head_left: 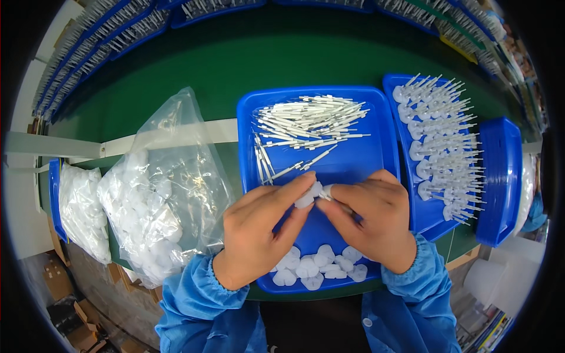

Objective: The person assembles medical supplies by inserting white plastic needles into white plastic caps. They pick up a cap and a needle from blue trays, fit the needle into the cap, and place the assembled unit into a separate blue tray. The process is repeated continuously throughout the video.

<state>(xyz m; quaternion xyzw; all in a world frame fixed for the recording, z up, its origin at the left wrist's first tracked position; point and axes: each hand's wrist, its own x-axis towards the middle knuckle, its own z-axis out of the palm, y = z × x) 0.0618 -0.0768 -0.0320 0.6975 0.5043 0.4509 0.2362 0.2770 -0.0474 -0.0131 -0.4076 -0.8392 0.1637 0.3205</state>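
Over the blue tray point(391, 135), my left hand point(252, 226) pinches a white plastic cap point(305, 200) with a rounded, lobed shape between thumb and fingers. My right hand point(376, 220) grips a slim white rod point(326, 192), its end meeting the cap; my fingers cover most of the rod. A pile of thin white rods point(312, 120) lies in the far half of the tray, a few scattered loose nearer my left hand. Below my hands, several more white caps point(312, 267) rest in the tray's near end.
On the right, a blue tray point(432, 229) holds rows of caps with rods point(438, 141); stacked blue trays point(500, 176) stand beyond. Left are a clear bag of white caps point(147, 206) and another filled bag point(82, 206). Loaded blue trays point(218, 9) line the green table's point(229, 56) far edge.
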